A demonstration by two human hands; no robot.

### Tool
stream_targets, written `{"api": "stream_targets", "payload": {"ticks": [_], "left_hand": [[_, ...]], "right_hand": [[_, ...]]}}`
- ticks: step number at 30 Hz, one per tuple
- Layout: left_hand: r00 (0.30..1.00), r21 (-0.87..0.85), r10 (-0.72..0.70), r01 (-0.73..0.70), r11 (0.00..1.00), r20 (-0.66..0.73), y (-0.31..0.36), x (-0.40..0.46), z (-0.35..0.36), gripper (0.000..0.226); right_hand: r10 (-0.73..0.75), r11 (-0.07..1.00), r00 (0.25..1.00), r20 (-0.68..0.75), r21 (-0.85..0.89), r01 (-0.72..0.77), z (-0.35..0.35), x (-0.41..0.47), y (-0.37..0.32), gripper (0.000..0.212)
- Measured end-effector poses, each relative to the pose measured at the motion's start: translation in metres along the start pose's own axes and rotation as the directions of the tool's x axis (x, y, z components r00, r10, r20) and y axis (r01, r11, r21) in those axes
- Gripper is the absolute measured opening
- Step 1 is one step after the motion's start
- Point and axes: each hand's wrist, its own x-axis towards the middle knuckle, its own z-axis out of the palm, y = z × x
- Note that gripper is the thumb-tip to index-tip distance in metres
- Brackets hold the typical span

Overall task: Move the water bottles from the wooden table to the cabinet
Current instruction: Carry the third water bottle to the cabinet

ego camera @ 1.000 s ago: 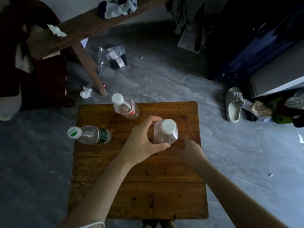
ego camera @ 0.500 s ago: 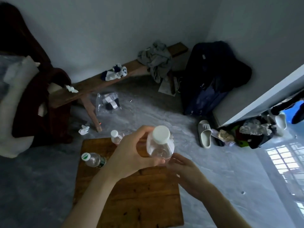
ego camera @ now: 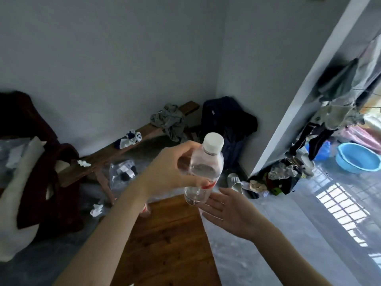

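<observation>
One table (ego camera: 171, 240) fills the lower middle, wood bare. Above its far edge, the left hand (ego camera: 171, 168) grips a clear bottle (ego camera: 204, 174), white cap up, near upright and partly filled with water. Right hand (ego camera: 228, 211) lies spread flat, fingertips touching its base. Blue basin (ego camera: 357, 157) sits far right.

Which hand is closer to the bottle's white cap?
Left. The left hand grips the water bottle round its upper body, just below the white cap. The right hand lies open, palm up, under the bottle's base, farther from the cap.
</observation>
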Motion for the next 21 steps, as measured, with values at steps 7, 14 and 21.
{"api": "stream_targets", "payload": {"ticks": [7, 14, 21], "left_hand": [[0.980, 0.032, 0.182, -0.185, 0.982, 0.085, 0.055, 0.014, -0.020, 0.062], [0.943, -0.023, 0.297, -0.297, 0.954, 0.149, 0.081, -0.002, -0.017, 0.062], [0.878, -0.066, 0.395, -0.392, 0.917, 0.270, 0.113, -0.017, 0.014, 0.070]], "right_hand": [[-0.136, 0.975, 0.988, -0.072, 0.165, 0.147, 0.016, -0.055, -0.007, 0.036], [-0.228, 0.930, 0.962, -0.153, 0.258, 0.261, 0.027, -0.104, 0.025, 0.042], [-0.288, 0.871, 0.933, -0.217, 0.345, 0.350, 0.023, -0.157, 0.076, 0.047]]}}
